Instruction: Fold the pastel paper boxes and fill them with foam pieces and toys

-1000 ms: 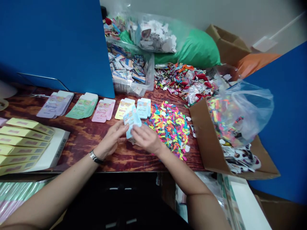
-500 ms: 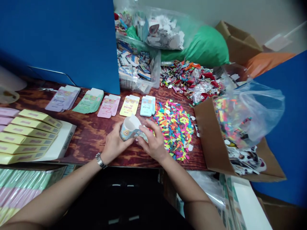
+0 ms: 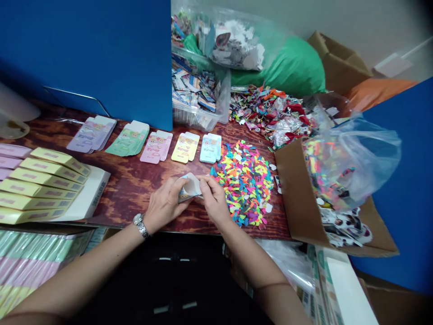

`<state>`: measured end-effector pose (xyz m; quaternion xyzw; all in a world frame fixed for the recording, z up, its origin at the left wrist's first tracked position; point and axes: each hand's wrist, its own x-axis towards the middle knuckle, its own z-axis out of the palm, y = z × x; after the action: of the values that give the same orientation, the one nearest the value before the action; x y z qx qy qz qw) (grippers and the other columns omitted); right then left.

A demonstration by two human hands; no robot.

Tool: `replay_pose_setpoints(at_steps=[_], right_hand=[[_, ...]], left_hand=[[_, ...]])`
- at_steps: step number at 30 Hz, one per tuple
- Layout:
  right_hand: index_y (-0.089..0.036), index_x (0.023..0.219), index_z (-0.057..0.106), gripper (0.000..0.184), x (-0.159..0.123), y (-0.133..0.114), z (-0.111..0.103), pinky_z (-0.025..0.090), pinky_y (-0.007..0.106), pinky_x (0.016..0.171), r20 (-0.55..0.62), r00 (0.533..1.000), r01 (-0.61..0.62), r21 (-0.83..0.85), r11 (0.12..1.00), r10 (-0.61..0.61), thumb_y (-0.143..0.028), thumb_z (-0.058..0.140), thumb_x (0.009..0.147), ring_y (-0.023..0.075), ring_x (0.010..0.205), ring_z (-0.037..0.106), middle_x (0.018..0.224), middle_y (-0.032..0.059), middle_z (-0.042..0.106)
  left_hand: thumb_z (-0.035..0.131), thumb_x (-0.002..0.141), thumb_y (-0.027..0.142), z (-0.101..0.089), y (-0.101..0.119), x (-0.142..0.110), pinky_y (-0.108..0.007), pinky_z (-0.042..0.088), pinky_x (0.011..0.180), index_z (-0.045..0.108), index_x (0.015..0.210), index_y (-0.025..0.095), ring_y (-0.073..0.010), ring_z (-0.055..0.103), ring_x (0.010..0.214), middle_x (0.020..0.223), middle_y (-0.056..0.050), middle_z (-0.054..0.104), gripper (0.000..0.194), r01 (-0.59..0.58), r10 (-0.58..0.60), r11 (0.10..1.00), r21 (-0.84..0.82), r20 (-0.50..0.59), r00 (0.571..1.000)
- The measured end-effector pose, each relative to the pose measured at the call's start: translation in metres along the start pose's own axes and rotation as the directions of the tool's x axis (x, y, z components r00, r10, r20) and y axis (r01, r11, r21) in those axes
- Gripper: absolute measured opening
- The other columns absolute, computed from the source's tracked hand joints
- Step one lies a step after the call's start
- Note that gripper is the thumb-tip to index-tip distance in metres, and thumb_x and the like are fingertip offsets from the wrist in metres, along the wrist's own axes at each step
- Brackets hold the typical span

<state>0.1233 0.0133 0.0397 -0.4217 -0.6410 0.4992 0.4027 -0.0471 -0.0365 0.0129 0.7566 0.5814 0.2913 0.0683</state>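
Between my hands is a small light-blue printed paper box, squeezed open so its white inside shows. My left hand wraps round its left side, with the thumb beneath. The fingers of my right hand pinch its right edge. Just beyond lie short stacks of flat boxes: blue, yellow, pink, green and purple. A heap of small bright neon pieces spreads right beside my right hand.
Folded yellow boxes stand in a row at the left on a white box. A cardboard carton with a plastic bag sits at the right. Behind are a clear bin, mixed trinkets and a blue panel.
The blue box has turned in my hands and looks flatter. My left fingers have moved over its top, and my right hand has shifted slightly left, to its edge.
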Motion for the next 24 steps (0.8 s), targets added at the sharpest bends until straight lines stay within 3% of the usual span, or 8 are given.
replay_pose_setpoints(at_steps=[3,5,7,10,13,17,19,24], right_hand=[[-0.02,0.099,0.071,0.018,0.006,-0.003,0.003,0.054,0.026,0.078,0.054,0.994,-0.1,0.079,0.992,0.096,-0.033,0.061,0.09,0.0157,0.086,0.067,0.095,0.0024,0.072],[-0.02,0.097,0.071,0.016,0.008,-0.005,0.003,0.055,0.025,0.072,0.031,0.994,-0.107,0.02,0.994,0.107,-0.03,0.064,0.087,0.0154,0.083,0.067,0.093,0.0026,0.072],[-0.02,0.095,0.072,0.014,0.008,-0.008,0.004,0.055,0.025,0.07,0.002,0.999,-0.042,-0.103,0.994,0.043,-0.027,0.064,0.086,0.0155,0.083,0.066,0.091,0.003,0.071],[-0.021,0.097,0.074,0.014,0.003,-0.011,0.007,0.055,0.027,0.08,0.017,0.991,0.129,-0.25,0.959,-0.129,-0.021,0.062,0.089,0.0156,0.089,0.066,0.094,0.0041,0.07],[-0.023,0.111,0.072,0.024,-0.006,-0.007,0.014,0.056,0.029,0.089,0.016,0.966,0.249,-0.319,0.914,-0.258,-0.02,0.055,0.095,0.0153,0.095,0.068,0.102,0.0045,0.073],[-0.024,0.135,0.06,0.039,-0.02,0.007,0.025,0.054,0.032,0.1,-0.033,0.934,0.315,-0.399,0.861,-0.357,-0.018,0.045,0.099,0.0175,0.112,0.067,0.123,0.0059,0.07],[-0.024,0.144,0.051,0.045,-0.024,0.013,0.027,0.052,0.033,0.105,-0.032,0.938,0.303,-0.406,0.862,-0.345,-0.018,0.042,0.1,0.0185,0.119,0.065,0.13,0.006,0.066],[-0.027,0.152,0.037,0.05,-0.025,0.012,0.027,0.052,0.033,0.105,-0.016,0.984,0.163,-0.327,0.931,-0.178,-0.023,0.04,0.103,0.0178,0.122,0.063,0.13,0.0028,0.066]], left_hand=[[0.062,0.09,0.034,0.0,0.003,-0.001,-0.033,0.056,0.076,0.033,0.138,0.021,-0.0251,0.066,0.1,0.118,-0.012,0.062,0.057,0.008,-0.007,1.0,0.021,-0.016,1.0],[0.064,0.088,0.035,0.0,0.005,-0.002,-0.033,0.056,0.074,0.023,0.146,0.019,-0.0258,0.067,0.099,0.12,-0.014,0.061,0.073,0.035,-0.033,0.999,0.035,-0.043,0.999],[0.065,0.086,0.035,-0.001,0.007,-0.001,-0.033,0.056,0.071,0.011,0.152,0.016,-0.0267,0.067,0.096,0.118,-0.015,0.062,0.088,0.07,-0.069,0.995,0.073,-0.025,0.997],[0.064,0.085,0.035,-0.004,0.011,0.0,-0.033,0.054,0.063,0.0,0.155,0.012,-0.0275,0.066,0.089,0.107,-0.014,0.062,0.097,0.084,-0.095,0.976,0.202,0.046,0.994],[0.062,0.086,0.035,-0.008,0.014,0.002,-0.033,0.052,0.062,-0.006,0.154,0.007,-0.0278,0.063,0.087,0.104,-0.014,0.059,0.101,0.072,-0.099,0.946,0.316,0.07,0.993],[0.057,0.087,0.035,-0.011,0.017,0.003,-0.034,0.052,0.065,-0.01,0.153,0.002,-0.0283,0.059,0.091,0.106,-0.016,0.057,0.099,0.051,-0.102,0.92,0.388,0.112,0.988],[0.054,0.088,0.035,-0.012,0.018,0.002,-0.034,0.051,0.064,-0.01,0.153,0.001,-0.0277,0.058,0.089,0.103,-0.015,0.057,0.097,0.043,-0.108,0.914,0.403,0.138,0.985],[0.051,0.088,0.034,-0.012,0.02,0.0,-0.037,0.051,0.063,0.002,0.154,0.001,-0.0299,0.057,0.09,0.103,-0.017,0.056,0.089,0.009,-0.091,0.903,0.43,0.172,0.981]])
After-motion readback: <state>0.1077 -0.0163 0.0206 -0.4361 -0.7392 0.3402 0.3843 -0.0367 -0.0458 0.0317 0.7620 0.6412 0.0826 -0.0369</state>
